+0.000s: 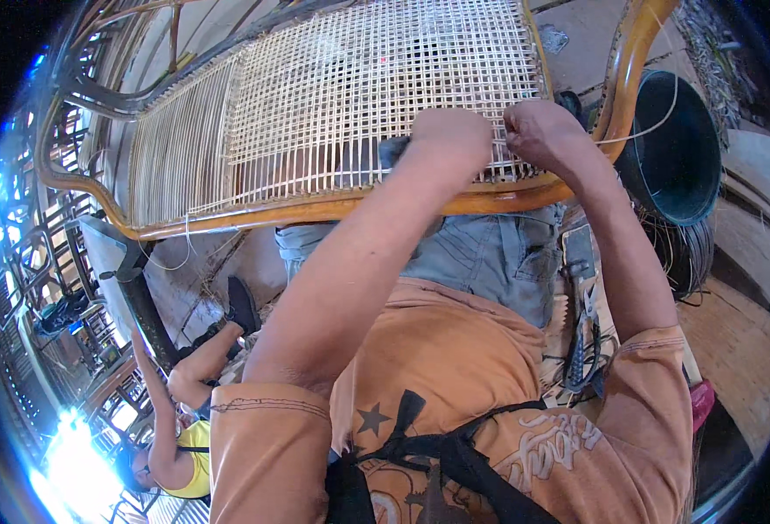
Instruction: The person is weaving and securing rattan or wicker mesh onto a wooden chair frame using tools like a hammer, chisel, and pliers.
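Note:
A cane panel [385,70], part open grid and part parallel strands, is stretched inside a bent, varnished pole frame [315,212] across my lap. Over its right part, my left hand [453,140] is closed with the knuckles up; whatever it grips is hidden beneath. Close beside it, at the panel's right edge, my right hand [538,131] is closed in a pinch. A loose cane strand [638,134] leads from behind my right wrist over the frame's right side and curves upward. The two hands are apart by a narrow gap.
To the right stands a dark green bucket [673,148]. Beside my right hip lie a hammer [577,269] and other tools. A co-worker in a yellow top [191,458] sits at lower left. More pole frames [40,297] crowd the left side.

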Tool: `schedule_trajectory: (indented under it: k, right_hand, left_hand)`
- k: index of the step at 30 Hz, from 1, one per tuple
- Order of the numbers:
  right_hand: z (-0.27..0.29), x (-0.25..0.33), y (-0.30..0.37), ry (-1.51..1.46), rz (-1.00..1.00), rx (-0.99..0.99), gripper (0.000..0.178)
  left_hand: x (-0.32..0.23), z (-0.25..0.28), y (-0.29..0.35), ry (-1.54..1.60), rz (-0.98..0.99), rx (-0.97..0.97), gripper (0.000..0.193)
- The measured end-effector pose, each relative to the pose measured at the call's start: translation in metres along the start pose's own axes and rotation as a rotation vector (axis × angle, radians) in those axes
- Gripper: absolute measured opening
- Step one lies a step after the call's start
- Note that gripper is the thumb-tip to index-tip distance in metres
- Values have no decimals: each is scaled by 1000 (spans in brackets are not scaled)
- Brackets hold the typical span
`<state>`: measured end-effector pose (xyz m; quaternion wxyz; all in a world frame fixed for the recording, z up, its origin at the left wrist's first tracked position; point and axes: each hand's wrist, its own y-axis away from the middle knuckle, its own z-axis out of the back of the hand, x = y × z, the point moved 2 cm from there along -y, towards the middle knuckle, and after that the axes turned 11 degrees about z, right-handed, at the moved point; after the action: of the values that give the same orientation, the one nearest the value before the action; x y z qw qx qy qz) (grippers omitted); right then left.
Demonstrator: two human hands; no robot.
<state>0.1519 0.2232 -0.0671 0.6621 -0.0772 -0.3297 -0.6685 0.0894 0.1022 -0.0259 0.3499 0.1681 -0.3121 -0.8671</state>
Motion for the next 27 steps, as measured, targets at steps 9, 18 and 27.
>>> schedule_trajectory:
  k: [9, 18, 27]
  right_hand:
    - [0, 17, -1, 73, -40, 7, 22]
    - [-10, 16, 7, 43, 12, -67, 21]
    - [-16, 25, 9, 179, 4, -121, 21]
  left_hand:
    - [35, -12, -16, 206, -69, 91, 28]
    - [30, -21, -15, 187, 74, -8, 28]
    - [23, 8, 3, 116, 190, -99, 30]
